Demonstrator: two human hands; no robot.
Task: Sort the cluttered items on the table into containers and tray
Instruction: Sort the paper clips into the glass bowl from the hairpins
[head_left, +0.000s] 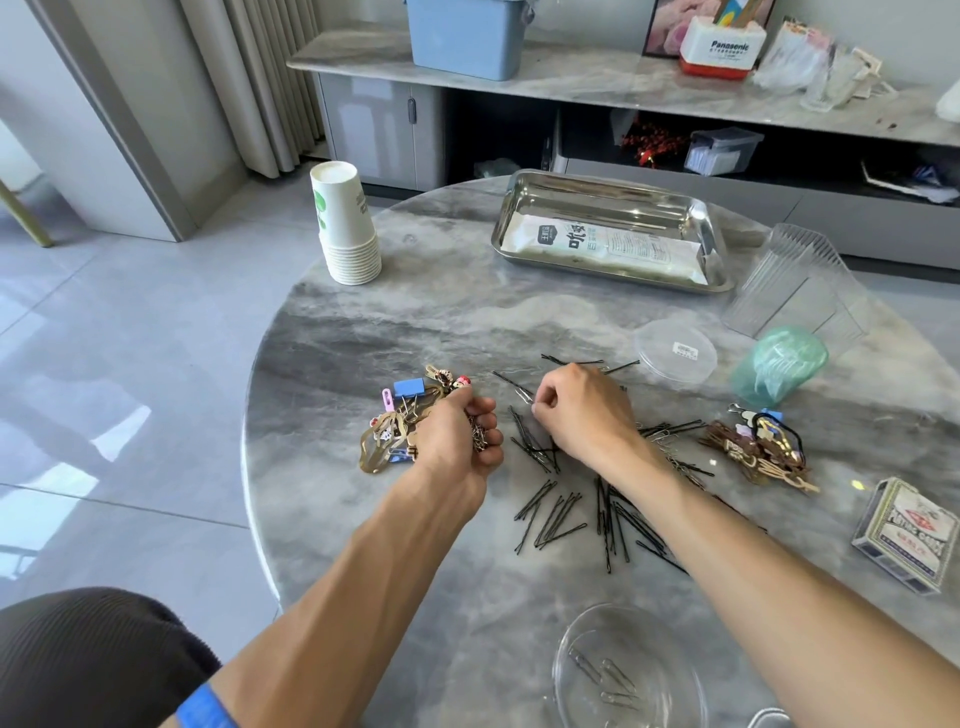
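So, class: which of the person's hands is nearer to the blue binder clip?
Left. The left hand rests beside the blue binder clip, just below and right of it, gripping small clips. The right hand is farther right, over the black hairpins.

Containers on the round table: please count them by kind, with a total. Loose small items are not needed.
Steel tray: 1
Stack of paper cups: 1
Clear ribbed cups: 2
Green plastic cup: 1
Clear round lid: 1
Clear bowl holding paper clips: 1
Total: 7
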